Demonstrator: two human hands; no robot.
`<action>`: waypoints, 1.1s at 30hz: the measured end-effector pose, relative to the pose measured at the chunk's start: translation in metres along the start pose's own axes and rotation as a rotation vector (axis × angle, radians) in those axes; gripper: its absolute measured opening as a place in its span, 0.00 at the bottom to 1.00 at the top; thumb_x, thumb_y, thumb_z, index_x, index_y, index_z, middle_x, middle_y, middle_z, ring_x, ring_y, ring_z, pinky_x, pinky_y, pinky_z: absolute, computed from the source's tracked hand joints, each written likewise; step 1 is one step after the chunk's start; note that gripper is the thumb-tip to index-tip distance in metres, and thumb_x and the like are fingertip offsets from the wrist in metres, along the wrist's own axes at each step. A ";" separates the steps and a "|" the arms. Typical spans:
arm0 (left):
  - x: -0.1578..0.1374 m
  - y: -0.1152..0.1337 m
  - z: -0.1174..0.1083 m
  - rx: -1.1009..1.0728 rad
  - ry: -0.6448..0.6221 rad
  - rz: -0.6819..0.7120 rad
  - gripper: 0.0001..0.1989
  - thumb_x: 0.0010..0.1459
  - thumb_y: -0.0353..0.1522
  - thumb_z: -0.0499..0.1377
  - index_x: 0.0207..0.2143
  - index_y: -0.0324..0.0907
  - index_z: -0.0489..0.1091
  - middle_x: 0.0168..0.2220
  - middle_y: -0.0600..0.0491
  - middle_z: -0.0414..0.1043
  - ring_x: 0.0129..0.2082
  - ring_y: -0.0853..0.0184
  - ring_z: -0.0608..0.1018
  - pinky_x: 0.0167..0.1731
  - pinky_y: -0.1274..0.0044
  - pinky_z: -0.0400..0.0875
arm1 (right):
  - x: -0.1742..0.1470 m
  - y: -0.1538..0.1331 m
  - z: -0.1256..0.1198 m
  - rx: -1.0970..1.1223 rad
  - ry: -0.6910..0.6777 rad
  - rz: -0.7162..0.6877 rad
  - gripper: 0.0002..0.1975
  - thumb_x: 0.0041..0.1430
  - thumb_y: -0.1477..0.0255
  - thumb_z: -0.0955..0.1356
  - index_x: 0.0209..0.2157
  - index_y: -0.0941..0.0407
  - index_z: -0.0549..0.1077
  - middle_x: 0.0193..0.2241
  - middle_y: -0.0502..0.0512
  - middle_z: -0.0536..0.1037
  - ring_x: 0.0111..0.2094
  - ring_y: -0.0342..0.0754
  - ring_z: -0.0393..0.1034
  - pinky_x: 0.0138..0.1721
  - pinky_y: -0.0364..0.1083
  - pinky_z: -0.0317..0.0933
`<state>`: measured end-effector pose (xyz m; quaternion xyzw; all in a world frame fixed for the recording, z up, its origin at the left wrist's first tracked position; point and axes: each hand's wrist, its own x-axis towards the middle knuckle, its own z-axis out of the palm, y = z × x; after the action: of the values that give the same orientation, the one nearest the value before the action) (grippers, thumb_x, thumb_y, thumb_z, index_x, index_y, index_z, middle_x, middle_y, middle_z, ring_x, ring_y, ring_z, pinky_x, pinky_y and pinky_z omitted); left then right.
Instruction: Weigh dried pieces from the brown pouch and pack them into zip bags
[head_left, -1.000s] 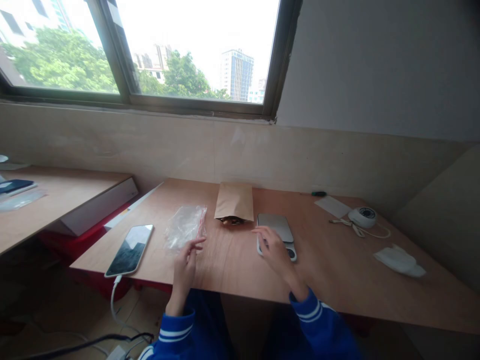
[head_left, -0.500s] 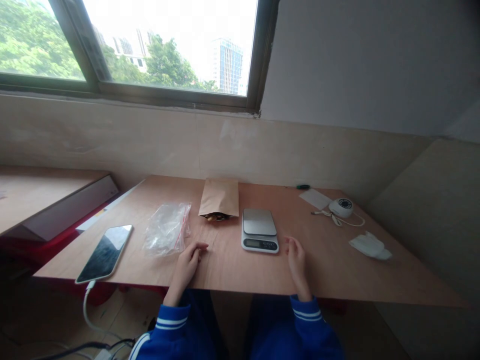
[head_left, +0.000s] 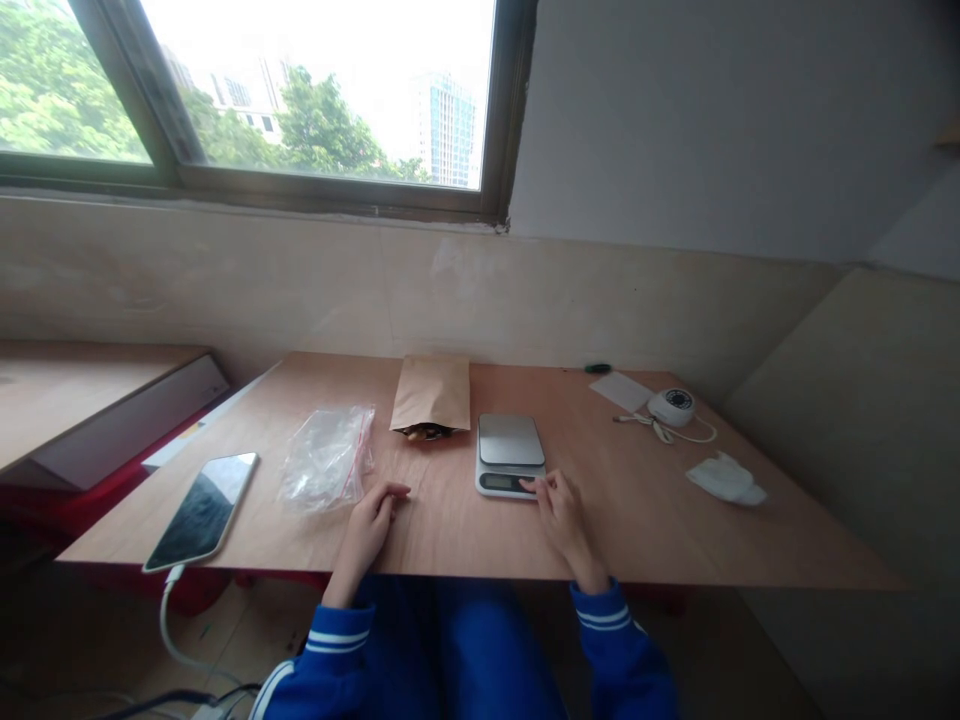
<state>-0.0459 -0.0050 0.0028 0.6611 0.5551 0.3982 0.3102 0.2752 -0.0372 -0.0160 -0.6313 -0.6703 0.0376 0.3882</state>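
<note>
A white kitchen scale (head_left: pixel 493 489) with a silver weighing plate (head_left: pixel 511 440) lies on the table before me. From its right side, my right hand (head_left: pixel 561 515) reaches in, and an outstretched finger touches the control panel beside the display. That hand holds nothing. My left hand (head_left: pixel 369 525) rests on the wood near the front edge, loosely bent with a finger stretched out and nothing held. Just beyond it is a clear zip bag (head_left: pixel 326 460). Behind the scale, to its left, lies a brown paper pouch (head_left: pixel 431 392), its mouth toward me showing brownish contents I cannot identify.
On the left lies a phone (head_left: pixel 201 510) plugged into a white cable (head_left: pixel 166 610). A white dome camera (head_left: pixel 670 405) with its lead, a white paper (head_left: pixel 621 391), a crumpled white wrapper (head_left: pixel 724 480) and a dark green object (head_left: pixel 598 369) occupy the right side.
My right hand has moved left from beside the scale onto its control panel. My left hand stays in place. The view has shifted slightly.
</note>
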 end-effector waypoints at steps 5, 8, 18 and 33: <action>0.001 -0.002 0.002 0.022 0.011 0.007 0.15 0.56 0.35 0.47 0.35 0.41 0.73 0.34 0.50 0.77 0.27 0.65 0.75 0.35 0.70 0.71 | 0.003 -0.004 0.000 -0.194 0.018 -0.038 0.25 0.69 0.61 0.53 0.40 0.51 0.80 0.29 0.55 0.67 0.32 0.49 0.62 0.36 0.48 0.57; 0.002 -0.002 0.002 0.011 0.015 0.004 0.16 0.56 0.35 0.47 0.35 0.41 0.73 0.35 0.49 0.77 0.31 0.63 0.77 0.34 0.71 0.72 | 0.002 -0.003 -0.004 -0.125 -0.009 -0.042 0.24 0.69 0.61 0.53 0.41 0.50 0.79 0.30 0.55 0.69 0.33 0.49 0.63 0.38 0.49 0.57; -0.003 0.001 0.001 0.033 0.022 -0.002 0.14 0.56 0.35 0.48 0.35 0.42 0.73 0.33 0.50 0.77 0.31 0.63 0.77 0.36 0.70 0.72 | 0.002 0.030 -0.004 0.366 0.378 0.524 0.31 0.63 0.52 0.53 0.38 0.59 0.77 0.29 0.58 0.76 0.30 0.51 0.69 0.32 0.48 0.63; -0.003 -0.001 0.003 0.036 0.035 0.005 0.15 0.57 0.35 0.47 0.34 0.43 0.73 0.36 0.51 0.77 0.39 0.61 0.77 0.41 0.70 0.71 | 0.000 0.026 -0.004 0.403 0.290 0.480 0.26 0.61 0.52 0.56 0.32 0.57 0.75 0.35 0.61 0.79 0.40 0.55 0.72 0.44 0.51 0.63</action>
<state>-0.0443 -0.0077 -0.0004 0.6610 0.5658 0.4002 0.2876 0.2984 -0.0339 -0.0273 -0.6806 -0.4195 0.1692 0.5763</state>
